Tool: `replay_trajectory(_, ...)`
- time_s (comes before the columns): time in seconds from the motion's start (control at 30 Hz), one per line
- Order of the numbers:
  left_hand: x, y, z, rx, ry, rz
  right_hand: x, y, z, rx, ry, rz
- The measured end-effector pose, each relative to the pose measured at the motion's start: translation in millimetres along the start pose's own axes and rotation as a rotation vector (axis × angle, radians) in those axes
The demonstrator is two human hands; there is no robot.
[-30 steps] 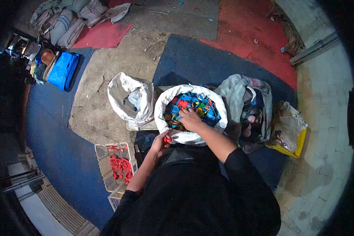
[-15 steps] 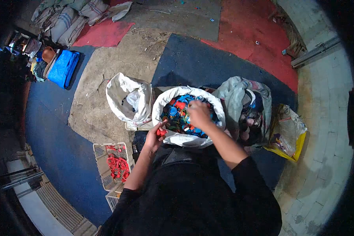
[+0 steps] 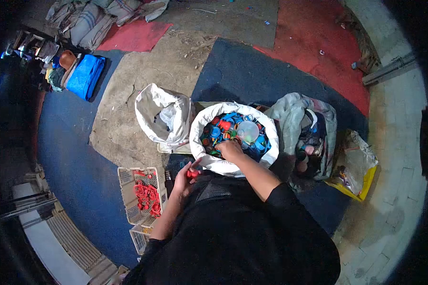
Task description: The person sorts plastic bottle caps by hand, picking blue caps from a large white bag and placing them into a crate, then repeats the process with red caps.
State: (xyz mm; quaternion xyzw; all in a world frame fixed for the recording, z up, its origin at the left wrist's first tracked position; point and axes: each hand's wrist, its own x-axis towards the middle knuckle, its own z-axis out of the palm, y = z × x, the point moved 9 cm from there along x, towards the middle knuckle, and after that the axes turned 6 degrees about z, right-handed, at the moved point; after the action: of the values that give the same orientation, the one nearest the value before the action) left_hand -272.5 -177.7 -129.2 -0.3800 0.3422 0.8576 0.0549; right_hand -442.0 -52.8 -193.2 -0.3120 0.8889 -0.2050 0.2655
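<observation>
A white sack (image 3: 270,124) with a rolled rim stands in front of me, full of small plastic caps (image 3: 217,132), mostly blue and red. On top of the caps lies a translucent round lid (image 3: 248,131). My right hand (image 3: 230,151) reaches over the near rim into the sack, fingers curled down among the caps; what they pinch is hidden. Just outside the rim on the near left, my left hand (image 3: 182,181) is closed around red plastic caps (image 3: 192,174), its index finger sticking out.
Left of the full sack is another white sack (image 3: 145,115) with clear plastic inside. A grey-green sack (image 3: 284,114) and a yellow-edged bag (image 3: 361,183) stand to the right. Red pieces lie in a beige crate (image 3: 124,183) at left. A folded blue tarp (image 3: 86,77) is farther off.
My right hand has moved down toward the sack's near side, and the translucent lid now shows on the caps. My left hand still holds the red caps. The view has shifted slightly.
</observation>
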Motion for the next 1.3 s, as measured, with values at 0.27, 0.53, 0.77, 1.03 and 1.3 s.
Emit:
replay_trajectory(0.27,-14,9,-2,-0.011,-0.040,0.092,-7,-6,6,-0.093,-0.032,-0.139)
replay_trajectory(0.53,-21,1,-2,-0.065,-0.029,0.052,-19,-3,-7,0.044,0.071,-0.077)
replay_trajectory(0.77,-11,2,22,-0.198,-0.154,0.025,-34,35,-30,0.797,0.237,0.190)
replay_trajectory(1.03,7,-8,50,-0.233,-0.223,-0.017,-82,38,-23,1.651,0.071,0.382)
replay_trajectory(1.3,15,-21,41,-0.247,-0.180,-0.057,-61,30,-26,0.699,0.339,0.184)
